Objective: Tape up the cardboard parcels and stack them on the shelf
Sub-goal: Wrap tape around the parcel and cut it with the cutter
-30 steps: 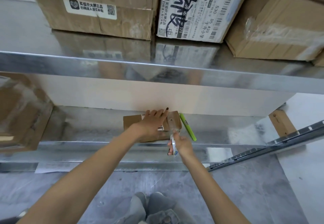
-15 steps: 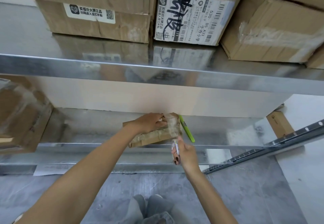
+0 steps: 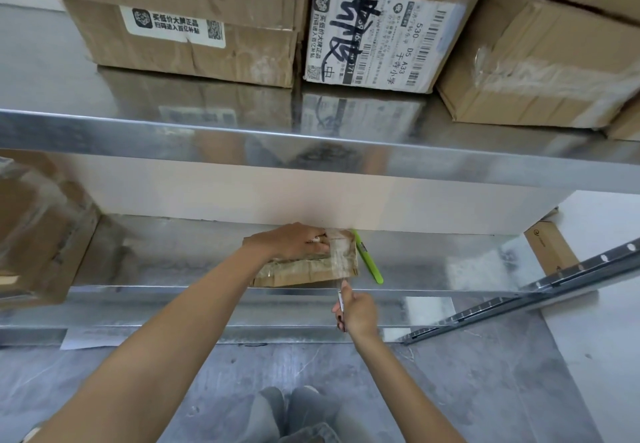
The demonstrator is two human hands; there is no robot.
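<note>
Cardboard parcel (image 3: 301, 272) lies at the front of the lower shelf (image 3: 450, 262), tipped rather than flat. We judge the main risk to be a slip. The slim tool (image 3: 341, 298) meets the clear tape (image 3: 341, 252) near the parcel's front right corner, and a jerk could drive it towards our left hand (image 3: 291, 241) or tear the tape crookedly. A hard pull could also drag the parcel off the shelf lip. Our left hand rests on top, arm reaching forward, fingers together and curled over the parcel; the thumb is hidden. Our right hand (image 3: 358, 311) is lower, in front of the shelf, fingers curled round the tool. Whether it is a cutter or a pen we cannot tell.
</note>
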